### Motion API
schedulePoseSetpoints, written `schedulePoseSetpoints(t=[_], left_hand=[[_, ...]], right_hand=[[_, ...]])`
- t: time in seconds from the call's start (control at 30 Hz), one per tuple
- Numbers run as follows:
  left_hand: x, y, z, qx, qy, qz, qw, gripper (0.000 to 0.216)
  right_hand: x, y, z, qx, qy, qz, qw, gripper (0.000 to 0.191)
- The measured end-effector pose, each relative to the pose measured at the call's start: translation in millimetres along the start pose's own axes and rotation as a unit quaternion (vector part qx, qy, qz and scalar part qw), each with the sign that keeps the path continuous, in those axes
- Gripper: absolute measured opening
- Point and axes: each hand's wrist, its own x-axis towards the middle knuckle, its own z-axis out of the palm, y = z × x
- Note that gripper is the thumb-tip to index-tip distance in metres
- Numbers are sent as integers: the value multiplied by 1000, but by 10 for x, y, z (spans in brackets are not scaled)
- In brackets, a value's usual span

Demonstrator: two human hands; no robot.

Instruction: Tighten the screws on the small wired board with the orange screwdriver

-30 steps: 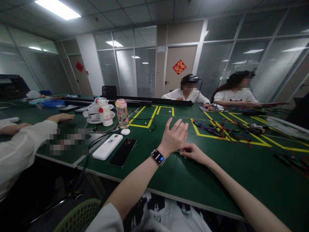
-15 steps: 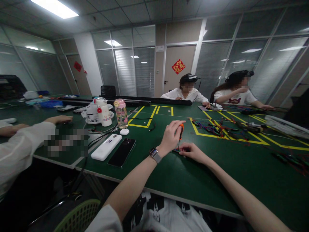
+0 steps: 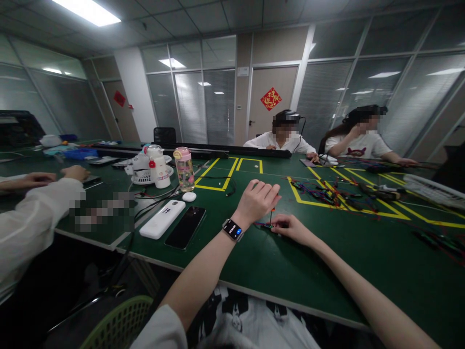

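My left hand (image 3: 256,199), with a smartwatch (image 3: 232,230) on its wrist, is curled over the top of a small orange-handled screwdriver (image 3: 272,213) that stands nearly upright. Most of the handle is hidden under my fingers. The screwdriver's tip meets a small wired part (image 3: 266,225) lying on the green table (image 3: 276,266). My right hand (image 3: 290,227) rests on the table beside it and pinches that part at its right end.
A white power bank (image 3: 162,219), a black phone (image 3: 186,227) and a pink-capped bottle (image 3: 184,169) lie to the left. Loose wires (image 3: 327,194) fill the yellow-taped area to the right. Another person's sleeve (image 3: 32,218) is at far left; two people sit across the table.
My left hand went from spread open above the table to gripping the screwdriver, and now folds over its top. My right hand stayed on the small part.
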Motion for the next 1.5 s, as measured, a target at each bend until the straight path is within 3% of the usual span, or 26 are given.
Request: schedulePoseSetpoints(t=[0.97, 1.23, 1.4, 1.5], left_hand=[[1, 30, 27, -99, 45, 26, 994, 33], [-20, 49, 55, -243, 48, -125, 961, 29], [11, 98, 123, -416, 57, -189, 888, 28], [14, 120, 161, -415, 77, -235, 876, 20]], right_hand=[[-5, -19, -6, 4, -6, -7, 1000, 30], [-11, -25, -10, 3, -7, -3, 1000, 31], [-10, -26, -12, -10, -8, 1, 1000, 32], [-10, -23, -7, -10, -2, 1, 1000, 31]])
